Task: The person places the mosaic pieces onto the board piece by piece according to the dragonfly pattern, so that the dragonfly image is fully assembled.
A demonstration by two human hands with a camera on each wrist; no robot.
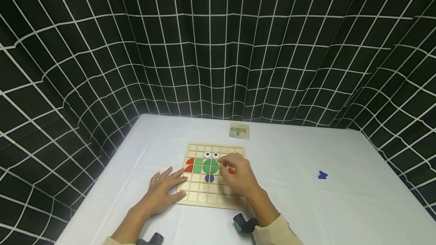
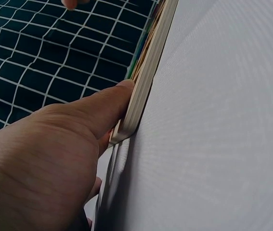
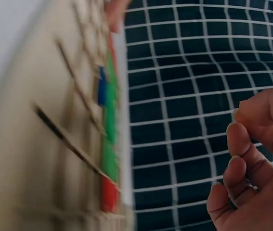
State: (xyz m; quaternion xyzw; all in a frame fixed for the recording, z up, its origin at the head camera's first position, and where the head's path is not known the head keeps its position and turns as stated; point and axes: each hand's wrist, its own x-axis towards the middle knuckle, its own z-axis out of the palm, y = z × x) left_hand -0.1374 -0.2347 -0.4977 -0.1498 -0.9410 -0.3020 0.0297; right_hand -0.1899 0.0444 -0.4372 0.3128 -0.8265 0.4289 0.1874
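Observation:
A square wooden grid board [image 1: 204, 198] lies on the table with flat coloured pieces in its cells. A green circle [image 1: 210, 166] sits near its middle, below two white eye pieces [image 1: 211, 155] and above a blue circle [image 1: 209, 178]. Green squares [image 1: 198, 165] and red curved pieces [image 1: 189, 165] lie to the left. My left hand [image 1: 164, 193] rests with spread fingers on the board's left edge. Over the board's right half hovers my right hand [image 1: 238, 175], fingers loosely bent, and no piece shows between its fingertips [image 3: 238, 137]. It partly hides red and green pieces below.
A small card [image 1: 239, 131] with a similar picture lies behind the board. Small blue pieces [image 1: 322, 175] lie off to the right on the white table [image 1: 286, 199]. A dark curtain with white grid lines [image 1: 218, 56] surrounds the back and sides.

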